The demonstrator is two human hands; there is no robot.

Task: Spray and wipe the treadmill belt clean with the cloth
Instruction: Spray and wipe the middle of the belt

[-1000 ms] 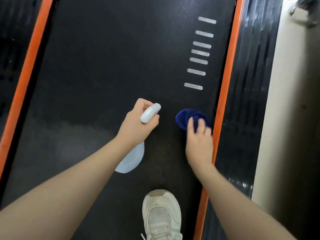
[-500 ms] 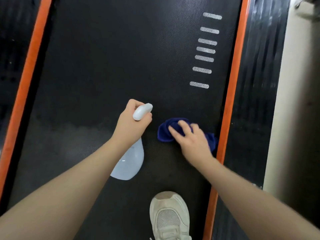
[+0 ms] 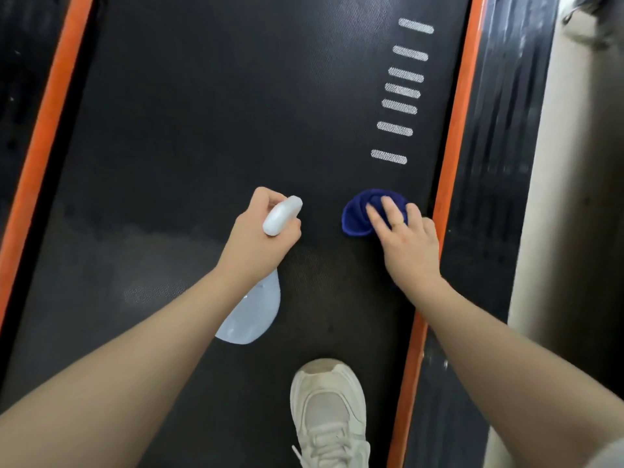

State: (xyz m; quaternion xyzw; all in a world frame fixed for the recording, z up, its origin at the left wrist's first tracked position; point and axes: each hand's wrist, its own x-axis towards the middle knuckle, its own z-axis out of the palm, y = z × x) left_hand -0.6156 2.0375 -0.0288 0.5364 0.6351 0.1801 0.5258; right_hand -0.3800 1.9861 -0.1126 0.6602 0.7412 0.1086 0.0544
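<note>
With flat right fingers pressing the bunched cloth beside the belt's orange edge, it may snag there, while the left hand grips the bottle.

The wide black treadmill belt looks like rubber, matt and rough with tiny bumps, and a duller, hazy patch shows on its near left part. The crumpled dark blue cloth looks soft and fuzzy. The pale blue spray bottle is smooth, see-through plastic with a shiny white top. The orange side strips look smooth. The white shoe has woven mesh.
</note>
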